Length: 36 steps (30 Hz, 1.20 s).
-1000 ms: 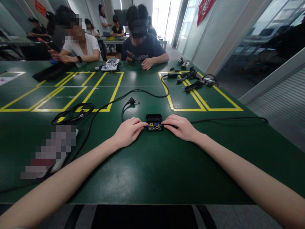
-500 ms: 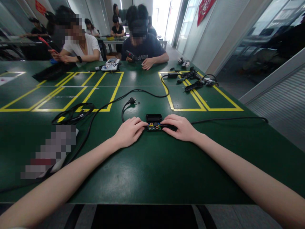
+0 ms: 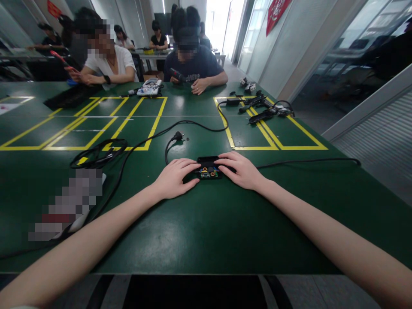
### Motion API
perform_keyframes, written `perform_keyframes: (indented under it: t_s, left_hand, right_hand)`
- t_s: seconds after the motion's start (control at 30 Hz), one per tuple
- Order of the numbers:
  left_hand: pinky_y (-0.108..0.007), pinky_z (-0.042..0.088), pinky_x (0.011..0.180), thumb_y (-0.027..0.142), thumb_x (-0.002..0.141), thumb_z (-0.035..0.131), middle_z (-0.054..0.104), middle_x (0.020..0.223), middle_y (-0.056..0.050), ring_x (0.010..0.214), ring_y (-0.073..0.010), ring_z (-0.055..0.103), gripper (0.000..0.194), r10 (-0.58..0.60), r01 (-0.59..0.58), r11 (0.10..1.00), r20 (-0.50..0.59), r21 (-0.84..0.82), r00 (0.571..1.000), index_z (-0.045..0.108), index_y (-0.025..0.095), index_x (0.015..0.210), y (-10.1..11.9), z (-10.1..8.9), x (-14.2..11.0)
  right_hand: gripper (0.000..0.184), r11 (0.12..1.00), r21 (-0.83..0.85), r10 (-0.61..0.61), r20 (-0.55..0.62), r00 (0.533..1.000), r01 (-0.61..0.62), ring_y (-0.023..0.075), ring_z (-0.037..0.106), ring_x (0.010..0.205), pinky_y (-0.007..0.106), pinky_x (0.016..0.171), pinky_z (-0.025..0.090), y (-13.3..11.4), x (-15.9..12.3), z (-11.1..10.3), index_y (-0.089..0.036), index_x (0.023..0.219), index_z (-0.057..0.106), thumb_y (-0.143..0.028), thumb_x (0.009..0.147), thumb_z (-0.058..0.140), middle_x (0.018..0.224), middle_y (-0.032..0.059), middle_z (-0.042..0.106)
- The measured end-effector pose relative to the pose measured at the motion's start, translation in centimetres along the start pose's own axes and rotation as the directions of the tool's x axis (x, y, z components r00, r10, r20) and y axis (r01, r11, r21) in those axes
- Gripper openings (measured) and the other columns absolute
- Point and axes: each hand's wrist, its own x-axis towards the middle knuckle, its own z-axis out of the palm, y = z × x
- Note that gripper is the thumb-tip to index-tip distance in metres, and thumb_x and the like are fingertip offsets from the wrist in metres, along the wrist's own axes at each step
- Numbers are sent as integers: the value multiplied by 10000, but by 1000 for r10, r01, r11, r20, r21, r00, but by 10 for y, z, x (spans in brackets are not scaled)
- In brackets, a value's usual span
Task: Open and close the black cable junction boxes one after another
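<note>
In front of me on the table lies an opened small black adapter case with a circuit board (image 3: 209,173) in its lower half, showing copper-coloured coils and blue and yellow wires. Its black cover (image 3: 207,159) is just behind it. My left hand (image 3: 175,178) is at the left end, fingers stretched to the case edge and thumb spread apart below. With my right hand (image 3: 241,171), I have fingertips closed around the cover's right end. Cable runs out on both sides under my hands, one end carrying a black plug (image 3: 178,136).
A coiled black cable (image 3: 99,154) and a blurred power strip (image 3: 72,204) lie to the left. Black adapters and cables (image 3: 264,109) are at the far right. Across the table (image 3: 180,240), marked with yellow tape, sit two people, one holding a dark tool (image 3: 178,76).
My left thumb has spread away from the fingers. My right fingers have shifted from the right-hand cable end up to the cover, which has moved slightly toward the board.
</note>
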Motion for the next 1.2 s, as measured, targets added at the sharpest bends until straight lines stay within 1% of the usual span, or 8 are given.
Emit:
perform_keyframes:
  t_s: [0.13,0.23,0.43,0.53,0.6,0.7,0.83,1.2]
  left_hand:
    - [-450,537,1013,343,977,624,724,1262,-109,1185,-271,668,344,36,-36,999,-13,-26,999,660,204,1290,1,-1,0]
    - [-449,546,996,342,972,632,731,1242,-114,1163,-273,679,345,46,-46,999,-26,-25,999,665,192,1281,1,-2,0]
    - [-450,556,986,332,971,627,736,1230,-109,1149,-271,687,340,57,-58,998,-35,-33,998,665,189,1277,1,-2,1]
    - [-445,558,983,331,976,621,740,1226,-107,1135,-265,695,324,68,-71,997,-56,-41,996,670,192,1265,1,-1,0]
    - [-442,559,977,329,981,615,743,1219,-106,1126,-262,700,315,77,-80,996,-67,-41,995,672,193,1259,1,-1,0]
    - [-444,563,958,326,982,615,746,1207,-108,1112,-267,703,312,87,-89,995,-70,-34,994,672,185,1254,0,-1,0]
    - [-444,568,943,326,981,618,741,1214,-111,1109,-269,699,315,91,-93,995,-72,-31,993,670,182,1257,0,-1,-1]
    - [-460,577,944,331,980,622,740,1215,-120,1104,-273,699,306,89,-91,996,-87,-15,992,682,178,1238,-1,1,-1]
  right_hand:
    - [265,989,139,56,-53,997,-48,258,673,1104,435,967,581,-5,0,-1,-236,1075,779,-300,1039,524,1189,110,675]
    - [187,949,289,145,-59,988,-122,240,684,1067,402,904,615,-8,0,0,-229,1036,782,-303,989,618,1183,101,656]
    - [112,767,581,343,-12,939,-273,168,705,860,351,794,651,-7,2,6,-211,895,771,-313,854,748,1153,73,651]
    - [262,681,658,405,27,914,-321,148,702,804,334,766,650,-7,2,8,-226,1064,743,-296,813,772,1158,68,677]
    - [387,650,678,429,47,902,-344,152,704,810,332,767,648,-6,2,9,-235,1180,713,-287,802,774,1144,68,698]
    - [430,632,675,443,89,892,-381,162,707,812,346,792,645,-6,3,9,-222,1225,708,-275,802,760,1055,66,726]
    - [433,608,678,459,124,880,-413,157,709,796,354,815,637,-6,5,7,-204,1200,713,-260,775,771,1045,70,735]
    - [371,608,684,470,99,877,-403,168,714,811,346,795,634,-7,6,7,-209,1123,736,-257,758,775,993,57,759]
